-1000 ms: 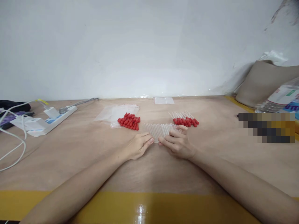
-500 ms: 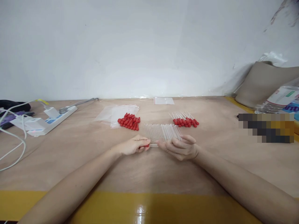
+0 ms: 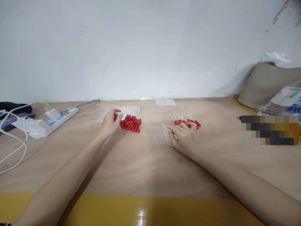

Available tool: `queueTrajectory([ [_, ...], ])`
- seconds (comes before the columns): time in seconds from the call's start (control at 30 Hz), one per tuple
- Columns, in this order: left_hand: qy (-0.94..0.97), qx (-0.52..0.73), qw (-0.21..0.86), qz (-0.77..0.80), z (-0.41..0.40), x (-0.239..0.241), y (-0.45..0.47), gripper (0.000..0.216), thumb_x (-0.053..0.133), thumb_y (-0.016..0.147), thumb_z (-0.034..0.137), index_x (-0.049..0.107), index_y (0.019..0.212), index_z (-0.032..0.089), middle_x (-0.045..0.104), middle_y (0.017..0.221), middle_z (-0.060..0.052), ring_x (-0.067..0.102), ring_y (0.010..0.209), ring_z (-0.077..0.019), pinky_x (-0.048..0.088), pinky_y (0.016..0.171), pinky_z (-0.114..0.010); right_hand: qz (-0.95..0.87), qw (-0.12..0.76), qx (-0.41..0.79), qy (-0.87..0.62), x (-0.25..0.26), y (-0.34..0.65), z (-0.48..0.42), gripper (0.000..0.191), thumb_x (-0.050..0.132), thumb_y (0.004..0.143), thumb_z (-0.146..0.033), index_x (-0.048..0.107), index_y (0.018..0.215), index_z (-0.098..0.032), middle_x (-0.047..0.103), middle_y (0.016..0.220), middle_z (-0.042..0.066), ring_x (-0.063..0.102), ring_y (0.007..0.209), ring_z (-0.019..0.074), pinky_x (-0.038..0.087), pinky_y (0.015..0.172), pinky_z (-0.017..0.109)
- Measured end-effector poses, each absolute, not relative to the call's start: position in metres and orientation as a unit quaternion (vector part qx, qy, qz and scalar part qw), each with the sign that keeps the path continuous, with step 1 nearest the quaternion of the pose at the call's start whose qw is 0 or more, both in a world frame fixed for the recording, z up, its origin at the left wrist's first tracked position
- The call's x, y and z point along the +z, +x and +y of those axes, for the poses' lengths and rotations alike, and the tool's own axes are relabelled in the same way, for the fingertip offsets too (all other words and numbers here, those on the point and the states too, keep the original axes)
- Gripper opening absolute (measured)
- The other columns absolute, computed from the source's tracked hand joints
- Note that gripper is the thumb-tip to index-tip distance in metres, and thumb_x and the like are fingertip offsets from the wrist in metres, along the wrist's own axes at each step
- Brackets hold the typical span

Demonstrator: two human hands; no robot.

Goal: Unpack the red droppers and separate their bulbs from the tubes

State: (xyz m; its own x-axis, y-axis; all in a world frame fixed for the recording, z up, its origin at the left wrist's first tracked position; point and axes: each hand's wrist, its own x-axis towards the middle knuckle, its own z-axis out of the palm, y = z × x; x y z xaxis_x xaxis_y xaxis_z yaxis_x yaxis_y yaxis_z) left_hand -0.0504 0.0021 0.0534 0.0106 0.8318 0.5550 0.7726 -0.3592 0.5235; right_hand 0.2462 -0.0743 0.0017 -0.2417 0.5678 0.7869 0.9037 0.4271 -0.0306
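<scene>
My left hand (image 3: pixel 111 121) is over the left edge of a heap of red caps (image 3: pixel 131 123). Its thumb and fingers are apart, with nothing visible between them. A thin clear tube (image 3: pixel 165 126) sticks out from the fingers of my right hand (image 3: pixel 184 135), which pinches it; its other end is hidden. Below that hand, a row of clear tubes (image 3: pixel 156 135) lies side by side, its right end covered by the fingers. Just beyond the right hand lies a group of red-capped tubes (image 3: pixel 182 116), partly hidden by the knuckles.
Flat clear plastic bags (image 3: pixel 131 110) lie behind the caps, and a small white bag (image 3: pixel 165 102) lies near the wall. At left is a power strip (image 3: pixel 56 122) with plugs and loose white cables (image 3: pixel 24 141). A plastic bottle (image 3: pixel 275 102) lies at right.
My left hand has let go of the red cap end and moved left and away to the cap heap. My right hand has turned over and shifted towards the capped tubes, holding a tube.
</scene>
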Motion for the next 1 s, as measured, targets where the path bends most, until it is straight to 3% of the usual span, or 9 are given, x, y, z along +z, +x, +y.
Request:
queueTrajectory([
  [0.2, 0.796, 0.341, -0.075, 0.495, -0.005, 0.040, -0.017, 0.013, 0.053, 0.077, 0.031, 0.050, 0.074, 0.018, 0.049, 0.073, 0.000, 0.048, 0.063, -0.0123, 0.037, 0.058, -0.024, -0.770, 0.362, -0.252, -0.461, 0.001, 0.249, -0.075, 0.020, 0.045, 0.081, -0.018, 0.064, 0.077, -0.021, 0.064, 0.061, -0.002, 0.046, 0.064, 0.0118, 0.020, 0.081, 0.035],
  [0.37, 0.813, 0.301, -0.152, 0.474, -0.003, 0.021, -0.007, 0.014, 0.054, 0.079, 0.026, 0.052, 0.068, 0.018, 0.051, 0.074, -0.002, 0.051, 0.067, -0.0149, 0.038, 0.059, -0.026, -0.773, 0.363, -0.259, -0.452, 0.000, 0.247, -0.073, 0.020, 0.045, 0.081, -0.018, 0.064, 0.075, -0.022, 0.062, 0.058, -0.003, 0.044, 0.063, 0.0115, 0.019, 0.083, 0.036],
  [0.7, 0.842, 0.285, -0.216, 0.403, -0.005, 0.008, -0.014, 0.024, 0.046, 0.084, 0.032, 0.062, 0.076, 0.017, 0.059, 0.079, -0.006, 0.053, 0.076, -0.0186, 0.041, 0.072, -0.030, -0.807, 0.301, -0.227, -0.454, 0.009, 0.235, -0.077, 0.020, 0.046, 0.081, -0.020, 0.065, 0.076, -0.021, 0.062, 0.063, 0.000, 0.046, 0.071, 0.0138, 0.018, 0.080, 0.038],
  [1.0, 0.831, 0.289, -0.268, 0.393, -0.013, 0.014, -0.008, 0.020, 0.049, 0.082, 0.033, 0.063, 0.082, 0.019, 0.063, 0.084, -0.006, 0.052, 0.084, -0.0220, 0.034, 0.072, -0.035, -0.825, 0.279, -0.152, -0.468, 0.005, 0.232, -0.076, 0.033, 0.052, 0.078, -0.050, 0.067, 0.079, -0.021, 0.061, 0.068, 0.002, 0.045, 0.074, 0.0151, 0.018, 0.080, 0.038],
])
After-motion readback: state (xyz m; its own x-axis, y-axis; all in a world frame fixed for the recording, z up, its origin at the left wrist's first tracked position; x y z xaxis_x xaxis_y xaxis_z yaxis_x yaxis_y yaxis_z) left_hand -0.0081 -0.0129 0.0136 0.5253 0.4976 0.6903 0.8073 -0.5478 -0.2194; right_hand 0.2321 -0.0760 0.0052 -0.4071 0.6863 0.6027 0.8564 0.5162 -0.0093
